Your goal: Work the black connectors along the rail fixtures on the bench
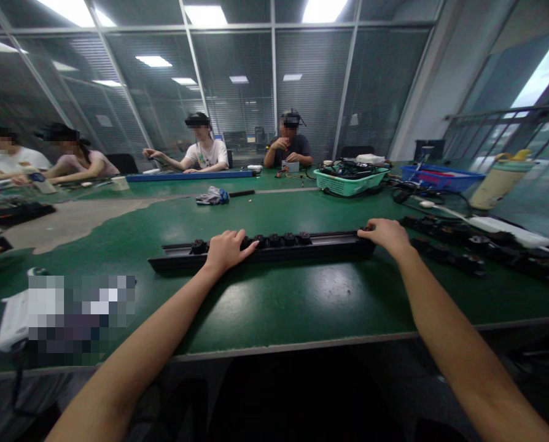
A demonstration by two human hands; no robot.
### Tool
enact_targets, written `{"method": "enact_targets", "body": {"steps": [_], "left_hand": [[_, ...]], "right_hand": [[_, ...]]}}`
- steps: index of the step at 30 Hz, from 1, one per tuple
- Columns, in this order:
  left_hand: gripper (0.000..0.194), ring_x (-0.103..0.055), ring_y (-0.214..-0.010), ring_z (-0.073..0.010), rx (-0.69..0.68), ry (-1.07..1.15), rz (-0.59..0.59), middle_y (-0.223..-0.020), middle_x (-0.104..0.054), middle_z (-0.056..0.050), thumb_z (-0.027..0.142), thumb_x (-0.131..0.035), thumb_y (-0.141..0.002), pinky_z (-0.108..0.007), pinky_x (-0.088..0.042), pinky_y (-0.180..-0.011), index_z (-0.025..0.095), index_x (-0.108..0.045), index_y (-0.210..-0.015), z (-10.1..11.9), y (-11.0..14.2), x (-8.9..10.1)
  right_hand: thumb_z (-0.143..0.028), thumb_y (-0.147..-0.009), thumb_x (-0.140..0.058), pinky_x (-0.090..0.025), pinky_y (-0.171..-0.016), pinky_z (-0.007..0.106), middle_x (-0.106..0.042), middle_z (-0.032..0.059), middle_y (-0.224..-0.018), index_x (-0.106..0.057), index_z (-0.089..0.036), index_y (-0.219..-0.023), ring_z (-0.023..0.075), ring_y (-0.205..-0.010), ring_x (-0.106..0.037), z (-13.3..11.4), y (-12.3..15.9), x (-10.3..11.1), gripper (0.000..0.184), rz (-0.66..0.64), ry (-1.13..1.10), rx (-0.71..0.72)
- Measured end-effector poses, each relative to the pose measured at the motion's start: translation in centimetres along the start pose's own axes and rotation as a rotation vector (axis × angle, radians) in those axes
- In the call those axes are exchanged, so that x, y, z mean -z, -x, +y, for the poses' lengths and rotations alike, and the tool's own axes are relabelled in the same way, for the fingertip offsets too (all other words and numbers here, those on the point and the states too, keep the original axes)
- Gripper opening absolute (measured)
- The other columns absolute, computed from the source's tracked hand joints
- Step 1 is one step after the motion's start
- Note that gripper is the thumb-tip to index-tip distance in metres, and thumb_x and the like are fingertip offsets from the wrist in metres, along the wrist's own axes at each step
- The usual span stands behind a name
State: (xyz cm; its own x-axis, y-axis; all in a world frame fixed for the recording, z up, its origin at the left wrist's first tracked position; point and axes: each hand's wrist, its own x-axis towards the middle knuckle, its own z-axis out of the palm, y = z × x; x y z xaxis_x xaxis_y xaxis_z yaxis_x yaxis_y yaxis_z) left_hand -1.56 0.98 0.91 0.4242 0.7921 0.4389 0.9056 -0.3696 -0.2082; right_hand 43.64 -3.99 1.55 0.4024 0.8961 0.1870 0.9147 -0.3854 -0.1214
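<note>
A long black channel-shaped rail (pixel 320 250) lies crosswise on the green table before me. Several round black socket-like modules (pixel 274 240) sit in a row inside it, and its right-hand stretch shows bare channel floor. My left hand (pixel 228 250) is over the rail left of its middle, fingers curled across the far side and thumb along the near side, covering some modules. At the right end, my right hand (pixel 385 234) is closed in a pinch on a small black part (pixel 366 229) at the channel. The fingers hide most of that part.
More black modules (pixel 454 255) lie in rows to the right, near a white power strip (pixel 509 232). Beyond stand a green basket (pixel 348 182), a blue basket (pixel 440 177) and a bottle (pixel 500 181). Gloves (pixel 212 196) lie mid-table. Several people (pixel 205 150) sit opposite and left.
</note>
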Motion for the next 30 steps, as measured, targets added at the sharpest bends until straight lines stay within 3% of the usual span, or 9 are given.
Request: {"method": "enact_targets", "body": {"steps": [6,30], "left_hand": [[0.068,-0.069,-0.094,-0.0316,0.004,0.006,-0.008,-0.100,-0.075,-0.017,0.073,-0.025,-0.101,-0.033,-0.042,-0.068,0.019,-0.067,-0.102,0.1,0.0,0.1],[0.070,-0.070,-0.093,-0.0333,0.006,0.002,-0.001,-0.099,-0.075,-0.017,0.074,-0.025,-0.101,-0.034,-0.042,-0.067,0.019,-0.068,-0.102,0.1,-0.1,0.1]], "right_hand": [[-0.059,-0.087,-0.060,-0.047,-0.075,0.034,-0.077,0.0108,-0.112,-0.077,-0.024,-0.104,0.0294,-0.101,-0.068,0.3,-0.4,-0.2,0.042,0.007,-0.015,0.003],[-0.057,-0.085,-0.064,-0.050,-0.080,0.038,-0.076,0.0161,-0.107,-0.077,-0.020,-0.100,0.0327,-0.102,-0.068,3.1,-1.2,-0.6,0.041,0.067,-0.011,-0.076]]}}
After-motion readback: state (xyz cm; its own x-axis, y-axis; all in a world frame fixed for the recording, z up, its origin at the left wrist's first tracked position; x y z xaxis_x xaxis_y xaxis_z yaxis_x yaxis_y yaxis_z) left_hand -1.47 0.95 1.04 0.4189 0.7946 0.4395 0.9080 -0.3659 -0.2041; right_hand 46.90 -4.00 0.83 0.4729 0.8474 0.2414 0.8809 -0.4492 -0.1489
